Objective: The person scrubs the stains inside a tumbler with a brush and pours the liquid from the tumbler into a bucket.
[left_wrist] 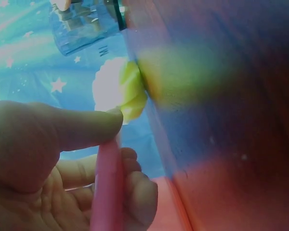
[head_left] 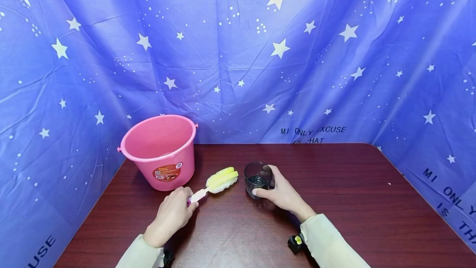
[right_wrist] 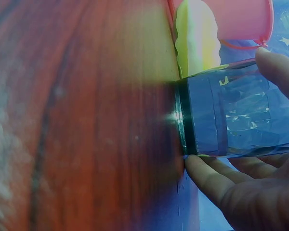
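Observation:
My left hand (head_left: 172, 212) grips the pink handle (left_wrist: 107, 185) of a sponge cup brush (head_left: 222, 180), thumb laid along it in the left wrist view. The brush's yellow and white sponge head (left_wrist: 120, 91) points right, toward the glass. A dark, see-through glass cup (head_left: 257, 179) stands upright at the table's middle, with some clear liquid showing low inside. My right hand (head_left: 284, 191) holds the cup from its right side, thumb at the front and fingers around behind. In the right wrist view, a fingertip lies by the thick base of the cup (right_wrist: 231, 115).
A pink bucket (head_left: 163, 152) with an orange label stands at the table's left, just beyond my left hand. The dark red wooden table (head_left: 334, 185) reaches back to a blue curtain (head_left: 230, 53) printed with stars, which also hangs along both sides.

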{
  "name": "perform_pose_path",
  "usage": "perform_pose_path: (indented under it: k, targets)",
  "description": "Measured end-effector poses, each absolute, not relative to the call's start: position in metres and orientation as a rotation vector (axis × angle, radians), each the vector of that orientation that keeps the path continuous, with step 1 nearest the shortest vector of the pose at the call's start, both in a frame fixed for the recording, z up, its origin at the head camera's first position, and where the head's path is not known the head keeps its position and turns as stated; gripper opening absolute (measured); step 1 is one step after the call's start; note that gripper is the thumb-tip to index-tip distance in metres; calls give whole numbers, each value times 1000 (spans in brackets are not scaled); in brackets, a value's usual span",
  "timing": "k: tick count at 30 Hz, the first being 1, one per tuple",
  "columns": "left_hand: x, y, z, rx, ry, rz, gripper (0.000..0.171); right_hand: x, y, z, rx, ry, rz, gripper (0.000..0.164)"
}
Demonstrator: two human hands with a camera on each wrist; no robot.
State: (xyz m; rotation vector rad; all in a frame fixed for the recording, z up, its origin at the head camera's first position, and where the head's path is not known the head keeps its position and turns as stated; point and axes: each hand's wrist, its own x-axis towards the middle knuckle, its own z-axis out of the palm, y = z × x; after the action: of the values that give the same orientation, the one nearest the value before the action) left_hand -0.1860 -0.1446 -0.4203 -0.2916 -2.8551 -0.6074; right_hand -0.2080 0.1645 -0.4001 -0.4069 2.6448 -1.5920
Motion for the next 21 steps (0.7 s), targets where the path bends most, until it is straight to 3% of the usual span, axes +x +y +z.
perform_pose_path:
  k: [8, 15, 21]
  targets:
    - [-187, -145, -421, -283, -2900, -551, 23, -209, 164, -402, -409, 2638, -1616, 74]
    - [-185, -145, -421, -298, -2909, -525, 27, -228, 172, -434, -407, 2679, -1604, 77]
    - [-186, -146, -422, -317, -2916, -552, 27, -230, 174, -437, -394, 2693, -1578, 78]
